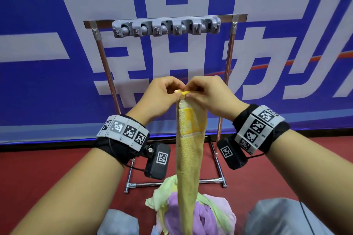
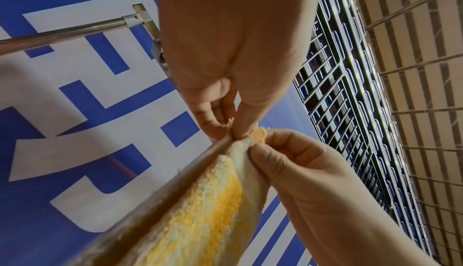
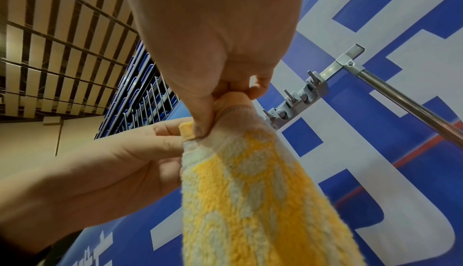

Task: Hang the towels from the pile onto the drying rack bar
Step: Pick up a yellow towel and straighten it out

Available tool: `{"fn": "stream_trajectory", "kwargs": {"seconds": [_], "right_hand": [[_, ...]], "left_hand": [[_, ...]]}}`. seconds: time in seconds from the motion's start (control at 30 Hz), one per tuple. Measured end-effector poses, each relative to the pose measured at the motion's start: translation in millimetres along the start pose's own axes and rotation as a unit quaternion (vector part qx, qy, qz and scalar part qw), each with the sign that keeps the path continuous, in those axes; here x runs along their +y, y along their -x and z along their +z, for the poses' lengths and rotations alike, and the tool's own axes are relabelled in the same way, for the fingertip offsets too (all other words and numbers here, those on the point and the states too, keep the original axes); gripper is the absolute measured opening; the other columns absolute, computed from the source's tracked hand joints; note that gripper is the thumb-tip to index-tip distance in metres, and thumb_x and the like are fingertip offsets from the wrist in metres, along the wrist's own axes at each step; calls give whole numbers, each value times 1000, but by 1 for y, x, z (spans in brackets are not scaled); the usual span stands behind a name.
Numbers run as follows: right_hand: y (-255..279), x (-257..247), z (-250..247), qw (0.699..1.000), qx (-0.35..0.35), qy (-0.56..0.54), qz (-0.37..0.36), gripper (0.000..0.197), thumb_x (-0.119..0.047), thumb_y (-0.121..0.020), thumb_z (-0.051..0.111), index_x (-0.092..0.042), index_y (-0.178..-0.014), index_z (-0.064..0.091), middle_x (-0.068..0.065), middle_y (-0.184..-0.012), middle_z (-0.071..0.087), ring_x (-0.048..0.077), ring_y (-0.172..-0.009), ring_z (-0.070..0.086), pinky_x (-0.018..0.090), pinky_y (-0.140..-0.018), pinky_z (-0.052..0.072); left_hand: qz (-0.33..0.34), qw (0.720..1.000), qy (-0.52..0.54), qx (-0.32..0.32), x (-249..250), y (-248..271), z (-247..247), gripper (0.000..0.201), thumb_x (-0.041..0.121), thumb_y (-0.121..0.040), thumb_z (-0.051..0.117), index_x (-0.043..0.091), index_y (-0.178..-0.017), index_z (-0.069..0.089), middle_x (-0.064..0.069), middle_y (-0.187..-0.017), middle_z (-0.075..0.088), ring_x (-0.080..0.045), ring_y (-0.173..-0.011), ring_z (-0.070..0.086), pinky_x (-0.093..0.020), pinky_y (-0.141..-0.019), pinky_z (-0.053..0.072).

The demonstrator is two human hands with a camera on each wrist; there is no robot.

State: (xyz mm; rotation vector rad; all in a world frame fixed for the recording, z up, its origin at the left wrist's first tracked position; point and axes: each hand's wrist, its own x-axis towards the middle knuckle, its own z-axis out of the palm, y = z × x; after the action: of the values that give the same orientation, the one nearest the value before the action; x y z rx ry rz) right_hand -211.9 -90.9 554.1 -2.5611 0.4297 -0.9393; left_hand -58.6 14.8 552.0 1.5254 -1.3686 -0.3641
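Landmark: drying rack (image 1: 230,47), a chrome frame standing on the red floor (image 1: 57,168) before a blue banner (image 1: 38,63).
Top bar: the rack bar (image 1: 103,22) carries a grey hook strip (image 1: 166,26) with several clips; no towel hangs on it.
Yellow towel: the yellow-and-white towel (image 1: 188,149) hangs in front of the rack, below the hook strip and between the two uprights. Its top corner is raised and gathered narrow; its lower end reaches down to the pile.
Hanging loop: a small yellow loop (image 1: 184,92) stands out at the towel's top corner, between the two hands.
Left hand: the left hand (image 1: 162,95) pinches the top corner of the towel from the left side; grip closed on the cloth.
Right hand: the right hand (image 1: 208,93) pinches the same corner from the right, thumb and fingertips pressed on the hem by the loop; grip closed on the cloth.
Towel pile: the pile (image 1: 202,213) of green, purple and pink towels lies on the floor in front of the rack's base.
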Motion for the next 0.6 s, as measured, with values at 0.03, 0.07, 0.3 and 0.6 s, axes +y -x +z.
{"fn": "stream_trajectory", "kwargs": {"seconds": [0.03, 0.07, 0.3, 0.6], "right_hand": [[0, 0, 0, 1000, 1, -2, 5, 12, -24, -86, 72, -16, -96, 71, -8, -85, 70, 4, -80, 64, 28, -72, 54], [0, 1, 0, 1000, 1, -4, 11, 12, -25, -86, 72, -17, -95, 70, -9, -85, 69, 3, -79, 64, 27, -72, 54], [1, 4, 3, 1000, 7, 1, 8, 10, -26, -86, 73, -19, -91, 68, -12, -80, 66, 1, -76, 61, 19, -66, 48], [1, 6, 8, 999, 32, -5, 16, 11, -26, -83, 75, -19, -89, 67, -11, -78, 65, 3, -74, 61, 26, -68, 52]], "left_hand": [[-1, 1000, 9, -2, 0, 0, 0, 19, 7, -83, 76, 23, -92, 72, 5, -85, 73, -9, -78, 67, -32, -75, 59], [-2, 1000, 15, -5, 0, 0, 0, 20, 6, -83, 75, 23, -94, 71, 5, -86, 73, -9, -79, 68, -30, -74, 58], [6, 1000, 21, -14, 0, 2, 2, 26, -3, -88, 67, 19, -100, 70, 4, -92, 74, -4, -82, 69, -18, -69, 52], [-3, 1000, 2, -7, 2, 4, 3, 29, 1, -85, 68, 24, -102, 71, 7, -96, 74, -5, -91, 69, -22, -77, 55]]}}
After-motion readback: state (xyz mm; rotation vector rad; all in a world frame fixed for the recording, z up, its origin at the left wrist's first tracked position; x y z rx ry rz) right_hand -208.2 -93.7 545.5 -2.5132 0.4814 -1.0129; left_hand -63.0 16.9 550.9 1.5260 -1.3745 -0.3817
